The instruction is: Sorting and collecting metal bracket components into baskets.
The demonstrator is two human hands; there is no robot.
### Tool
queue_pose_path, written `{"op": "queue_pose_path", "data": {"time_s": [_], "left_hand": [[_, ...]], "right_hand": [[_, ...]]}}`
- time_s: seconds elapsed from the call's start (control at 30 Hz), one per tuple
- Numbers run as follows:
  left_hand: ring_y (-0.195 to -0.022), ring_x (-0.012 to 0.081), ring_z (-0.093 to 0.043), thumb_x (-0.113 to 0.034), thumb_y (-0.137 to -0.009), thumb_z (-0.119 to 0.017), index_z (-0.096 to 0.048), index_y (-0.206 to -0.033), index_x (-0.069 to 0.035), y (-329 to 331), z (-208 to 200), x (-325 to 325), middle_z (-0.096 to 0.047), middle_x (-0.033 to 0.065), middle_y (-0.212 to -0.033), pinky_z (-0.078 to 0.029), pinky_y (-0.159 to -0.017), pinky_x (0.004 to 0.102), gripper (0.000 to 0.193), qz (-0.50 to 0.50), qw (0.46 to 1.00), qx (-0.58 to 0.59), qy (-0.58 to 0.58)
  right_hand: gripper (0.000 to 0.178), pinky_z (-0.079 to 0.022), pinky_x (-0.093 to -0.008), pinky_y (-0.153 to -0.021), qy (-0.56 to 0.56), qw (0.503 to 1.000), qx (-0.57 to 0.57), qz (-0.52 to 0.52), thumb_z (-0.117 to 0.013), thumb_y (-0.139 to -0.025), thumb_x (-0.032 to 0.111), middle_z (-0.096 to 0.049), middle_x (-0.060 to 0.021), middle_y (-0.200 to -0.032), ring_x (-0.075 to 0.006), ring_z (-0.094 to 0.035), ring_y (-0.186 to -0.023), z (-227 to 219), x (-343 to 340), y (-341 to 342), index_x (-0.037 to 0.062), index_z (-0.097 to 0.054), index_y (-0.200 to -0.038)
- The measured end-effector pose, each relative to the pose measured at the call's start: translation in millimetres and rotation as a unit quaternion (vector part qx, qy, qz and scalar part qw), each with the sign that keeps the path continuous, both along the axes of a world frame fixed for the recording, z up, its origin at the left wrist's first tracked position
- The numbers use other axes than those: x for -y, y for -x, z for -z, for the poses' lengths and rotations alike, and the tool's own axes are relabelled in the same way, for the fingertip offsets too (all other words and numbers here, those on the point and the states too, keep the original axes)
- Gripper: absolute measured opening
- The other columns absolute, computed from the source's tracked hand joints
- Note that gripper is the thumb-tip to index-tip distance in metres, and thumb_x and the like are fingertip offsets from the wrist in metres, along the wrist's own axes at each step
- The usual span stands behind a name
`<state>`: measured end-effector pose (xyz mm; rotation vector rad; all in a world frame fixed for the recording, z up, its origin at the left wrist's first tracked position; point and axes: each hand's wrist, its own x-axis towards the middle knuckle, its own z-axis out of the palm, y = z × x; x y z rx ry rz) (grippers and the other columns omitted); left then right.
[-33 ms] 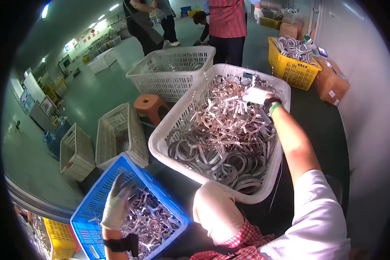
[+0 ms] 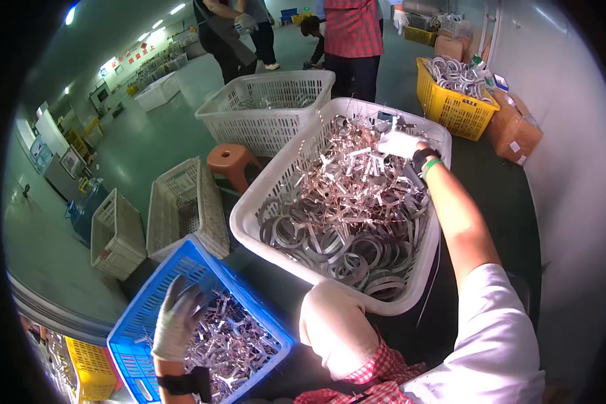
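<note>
My left hand (image 2: 175, 324), in a pale glove with greyish fingertips, hovers over the blue basket (image 2: 136, 316), its fingers apart and nothing between them. Small silvery metal pieces (image 2: 234, 343) heap up inside that basket. Farther off, my right hand (image 2: 398, 144), also gloved, rests at the far right of a pile of thin metal strips and bent scraps (image 2: 357, 182). Glare and scraps obscure its fingers, so any hold is unclear. The pile fills a large white basket (image 2: 266, 246). Flat metal rings (image 2: 350, 268) lie at its near end.
Behind stands another white basket (image 2: 249, 131), with an orange stool (image 2: 232, 161) beside it. Two pale baskets sit at left. A yellow crate (image 2: 454, 111) of rings and a cardboard box (image 2: 515, 128) line the right wall. Several people are at the back, including one in a red checked apron (image 2: 353, 30).
My left hand has shifted slightly left and down over the blue basket. My right hand stays at nearly the same spot on the pile, with its glove turned a little.
</note>
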<state>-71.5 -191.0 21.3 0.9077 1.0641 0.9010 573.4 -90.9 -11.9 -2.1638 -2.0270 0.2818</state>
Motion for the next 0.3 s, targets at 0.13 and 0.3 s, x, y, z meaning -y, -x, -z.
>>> {"op": "queue_pose_path", "data": {"time_s": [0.13, 0.3], "left_hand": [[-0.100, 0.0215, -0.056, -0.024, -0.087, -0.060, -0.038, -0.134, -0.012, 101.1, 36.6, 16.9, -0.055, 0.0084, -0.114, -0.048, -0.086, 0.0402, 0.053, -0.092, 0.994, 0.055, -0.002], [-0.128, 0.0262, -0.037, -0.033, -0.089, -0.058, -0.032, -0.142, -0.017, 193.7, 92.7, 24.0, -0.036, 0.0103, -0.142, -0.033, -0.101, 0.0515, 0.061, -0.120, 0.985, 0.124, 0.024]], "right_hand": [[0.042, -0.044, -0.0371, -0.090, -0.077, 0.994, 0.042, -0.060, -0.052, -0.088, 0.036, -0.060, -0.0163, -0.110, -0.0287, -0.058, -0.102, -40.2, 3.4, 66.7, 0.0032, -0.059, -0.113], [0.043, -0.040, -0.0383, -0.099, 0.062, 0.961, -0.202, -0.178, -0.056, -0.090, 0.027, -0.049, -0.0159, -0.130, -0.0288, -0.053, -0.112, -93.0, 2.0, 216.6, 0.0112, -0.050, -0.129]]}}
